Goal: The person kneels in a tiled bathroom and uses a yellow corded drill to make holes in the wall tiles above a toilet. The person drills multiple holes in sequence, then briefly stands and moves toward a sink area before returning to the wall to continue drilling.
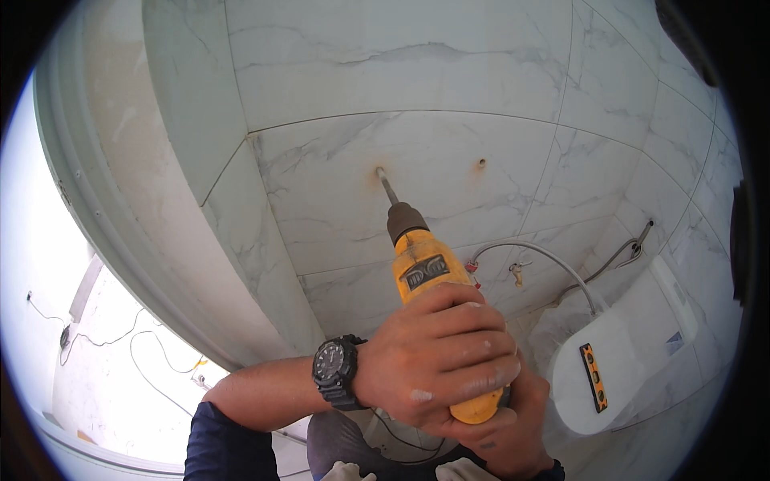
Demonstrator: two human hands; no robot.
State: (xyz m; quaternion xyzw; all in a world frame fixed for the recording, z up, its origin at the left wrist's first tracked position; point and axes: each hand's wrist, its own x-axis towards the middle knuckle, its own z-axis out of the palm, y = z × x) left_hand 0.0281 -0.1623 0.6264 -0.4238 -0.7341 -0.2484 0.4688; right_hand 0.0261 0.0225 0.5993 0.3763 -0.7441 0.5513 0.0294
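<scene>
Our left hand (441, 357) and right hand (517, 417) clamp together around a yellow drill (421, 256), probably to steady its bit (389, 188) at the marbled wall (321, 200).

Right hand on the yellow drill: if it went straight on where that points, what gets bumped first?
Likely the marble-look wall tile: the drill bit leads the right hand there, though the tip's depth is unclear.

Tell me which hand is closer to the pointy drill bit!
Left: the left hand lies over the drill, behind the bit; the right hand is farther back, near the drill's rear.
</scene>
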